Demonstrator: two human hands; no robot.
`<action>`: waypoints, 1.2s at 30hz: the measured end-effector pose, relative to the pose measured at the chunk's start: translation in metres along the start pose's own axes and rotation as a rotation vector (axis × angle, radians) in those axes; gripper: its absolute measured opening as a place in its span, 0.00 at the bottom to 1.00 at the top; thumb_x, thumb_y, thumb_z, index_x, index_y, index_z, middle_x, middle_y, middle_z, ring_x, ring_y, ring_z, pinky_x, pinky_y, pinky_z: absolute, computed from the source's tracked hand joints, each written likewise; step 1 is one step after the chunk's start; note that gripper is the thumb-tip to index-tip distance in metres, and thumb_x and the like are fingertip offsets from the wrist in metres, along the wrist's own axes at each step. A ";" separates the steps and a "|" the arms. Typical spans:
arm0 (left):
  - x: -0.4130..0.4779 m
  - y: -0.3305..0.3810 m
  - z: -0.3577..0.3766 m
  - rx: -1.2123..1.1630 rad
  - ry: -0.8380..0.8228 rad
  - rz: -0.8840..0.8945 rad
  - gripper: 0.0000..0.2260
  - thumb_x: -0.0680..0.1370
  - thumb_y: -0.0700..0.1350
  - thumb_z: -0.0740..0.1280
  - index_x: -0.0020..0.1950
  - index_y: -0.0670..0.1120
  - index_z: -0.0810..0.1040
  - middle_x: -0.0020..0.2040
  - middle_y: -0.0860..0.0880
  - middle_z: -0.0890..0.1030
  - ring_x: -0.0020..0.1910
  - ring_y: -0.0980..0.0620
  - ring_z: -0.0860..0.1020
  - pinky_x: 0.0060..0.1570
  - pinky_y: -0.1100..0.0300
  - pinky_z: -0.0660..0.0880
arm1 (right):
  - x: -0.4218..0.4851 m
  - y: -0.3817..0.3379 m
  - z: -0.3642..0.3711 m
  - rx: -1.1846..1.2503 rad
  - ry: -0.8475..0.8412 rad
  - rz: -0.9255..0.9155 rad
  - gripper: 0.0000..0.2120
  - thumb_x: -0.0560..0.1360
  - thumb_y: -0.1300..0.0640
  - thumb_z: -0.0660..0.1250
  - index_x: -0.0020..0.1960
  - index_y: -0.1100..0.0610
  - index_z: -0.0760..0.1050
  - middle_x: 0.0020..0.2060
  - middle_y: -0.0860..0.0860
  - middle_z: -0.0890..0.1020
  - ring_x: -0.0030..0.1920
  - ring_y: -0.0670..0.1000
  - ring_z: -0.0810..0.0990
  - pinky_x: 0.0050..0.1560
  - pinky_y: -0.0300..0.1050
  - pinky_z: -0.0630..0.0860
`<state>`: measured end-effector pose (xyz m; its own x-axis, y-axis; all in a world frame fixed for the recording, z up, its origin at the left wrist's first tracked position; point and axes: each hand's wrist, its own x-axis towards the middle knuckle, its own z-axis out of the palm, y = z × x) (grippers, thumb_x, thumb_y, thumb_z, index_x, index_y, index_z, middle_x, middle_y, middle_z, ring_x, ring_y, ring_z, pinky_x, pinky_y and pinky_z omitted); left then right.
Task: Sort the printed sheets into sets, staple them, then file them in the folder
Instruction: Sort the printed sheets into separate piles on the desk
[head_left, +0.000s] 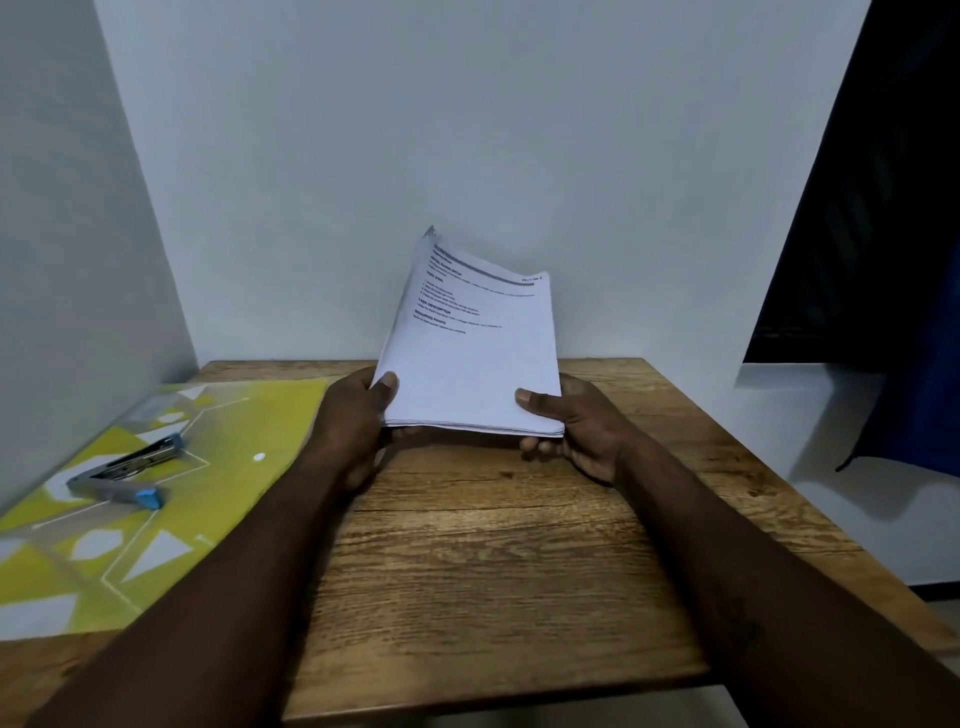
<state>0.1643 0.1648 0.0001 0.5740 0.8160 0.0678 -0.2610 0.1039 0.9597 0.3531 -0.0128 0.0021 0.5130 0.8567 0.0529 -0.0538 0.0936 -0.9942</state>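
A stack of printed white sheets (470, 353) is held tilted up above the wooden table (493, 561), text facing me. My left hand (353, 421) grips its lower left corner, thumb on top and fingers underneath. My right hand (576, 426) grips the lower right corner the same way. A yellow patterned folder (171, 499) lies flat on the left of the table. On the folder lies a grey and blue stapler (127, 470).
White walls stand close behind and to the left of the table. A dark blue curtain (883, 234) hangs at the right. The table's right edge drops to a pale floor (810, 467).
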 end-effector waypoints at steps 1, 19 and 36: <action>-0.002 0.001 0.001 -0.027 -0.020 -0.010 0.10 0.87 0.42 0.62 0.64 0.42 0.80 0.56 0.44 0.86 0.46 0.47 0.86 0.36 0.56 0.83 | 0.001 0.001 0.000 -0.006 0.019 -0.022 0.16 0.81 0.58 0.71 0.67 0.62 0.76 0.43 0.58 0.86 0.30 0.54 0.82 0.25 0.39 0.72; -0.006 0.010 -0.012 -0.034 -0.448 -0.059 0.21 0.84 0.32 0.62 0.76 0.45 0.74 0.69 0.44 0.82 0.64 0.40 0.82 0.52 0.51 0.84 | 0.012 0.010 -0.020 -0.056 0.110 -0.159 0.15 0.84 0.62 0.68 0.70 0.55 0.76 0.62 0.58 0.84 0.37 0.51 0.79 0.31 0.43 0.75; -0.018 -0.003 0.016 -0.068 -0.258 0.002 0.14 0.87 0.47 0.62 0.73 0.48 0.75 0.62 0.44 0.85 0.52 0.35 0.86 0.46 0.44 0.85 | 0.006 0.004 -0.006 -0.003 0.239 -0.239 0.14 0.84 0.62 0.67 0.68 0.54 0.76 0.55 0.55 0.85 0.40 0.51 0.81 0.28 0.44 0.74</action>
<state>0.1673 0.1404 0.0006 0.7502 0.6450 0.1454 -0.3087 0.1473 0.9397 0.3612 -0.0100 -0.0024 0.6973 0.6675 0.2612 0.0949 0.2753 -0.9567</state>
